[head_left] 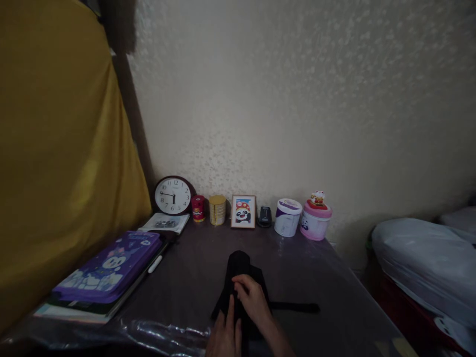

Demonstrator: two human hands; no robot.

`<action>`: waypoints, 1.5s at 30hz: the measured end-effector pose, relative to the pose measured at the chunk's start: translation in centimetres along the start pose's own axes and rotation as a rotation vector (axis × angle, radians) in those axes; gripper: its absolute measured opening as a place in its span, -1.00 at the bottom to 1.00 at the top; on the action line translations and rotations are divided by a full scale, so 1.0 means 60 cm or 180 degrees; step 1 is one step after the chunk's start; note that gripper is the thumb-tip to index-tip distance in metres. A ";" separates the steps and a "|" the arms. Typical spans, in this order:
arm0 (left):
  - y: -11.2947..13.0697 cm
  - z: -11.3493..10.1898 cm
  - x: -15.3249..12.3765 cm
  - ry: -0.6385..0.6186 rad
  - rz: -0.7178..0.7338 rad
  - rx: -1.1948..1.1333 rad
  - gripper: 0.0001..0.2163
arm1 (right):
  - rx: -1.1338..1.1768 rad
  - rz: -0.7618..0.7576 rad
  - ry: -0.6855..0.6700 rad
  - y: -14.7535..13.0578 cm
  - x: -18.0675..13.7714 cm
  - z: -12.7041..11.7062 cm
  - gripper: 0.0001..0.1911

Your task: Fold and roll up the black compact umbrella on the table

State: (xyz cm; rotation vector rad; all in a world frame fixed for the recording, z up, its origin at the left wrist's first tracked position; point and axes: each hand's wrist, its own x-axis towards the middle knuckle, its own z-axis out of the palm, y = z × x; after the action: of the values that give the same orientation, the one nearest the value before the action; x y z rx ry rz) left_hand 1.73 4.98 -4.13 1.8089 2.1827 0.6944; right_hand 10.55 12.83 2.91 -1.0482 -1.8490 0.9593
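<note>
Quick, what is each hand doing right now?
Left hand: open, fingers flat on the black cloth.
Right hand: closed, fingers pinching the black cloth.

I see black cloth [240, 270], purple cartoon-print case [111, 267], mustard-yellow curtain [55, 148], red can [198, 208], gold tin [217, 209], pink jar [315, 221], white-faced clock [173, 195], speckled beige wall [297, 99].
</note>
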 end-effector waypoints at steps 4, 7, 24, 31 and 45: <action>0.001 0.026 -0.001 0.0413 0.0085 0.0162 -0.55 | -0.0737 -0.0680 0.0241 0.009 -0.022 -0.007 -0.77; 0.000 0.031 0.000 0.0487 0.0098 0.0083 -0.55 | -0.1009 -0.0907 0.0124 0.044 -0.002 -0.004 -0.70; 0.002 0.002 0.005 -0.0003 -0.0217 -0.0264 -0.46 | -0.0770 -0.0057 0.1152 0.118 0.034 -0.042 -0.62; 0.003 -0.019 -0.006 -0.0359 -0.0018 -0.0035 -0.25 | 0.0100 0.0792 0.1335 0.172 -0.017 -0.113 -0.61; 0.015 -0.042 -0.019 -0.0508 0.0071 0.0140 -0.38 | 0.1192 0.1756 0.0637 0.112 -0.029 -0.107 -0.51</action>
State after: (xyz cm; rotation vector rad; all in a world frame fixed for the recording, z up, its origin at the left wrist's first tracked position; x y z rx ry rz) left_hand 1.58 3.44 -1.66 1.8445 2.0929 0.4915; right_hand 18.92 15.23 -0.85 -1.3822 -1.1693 1.3943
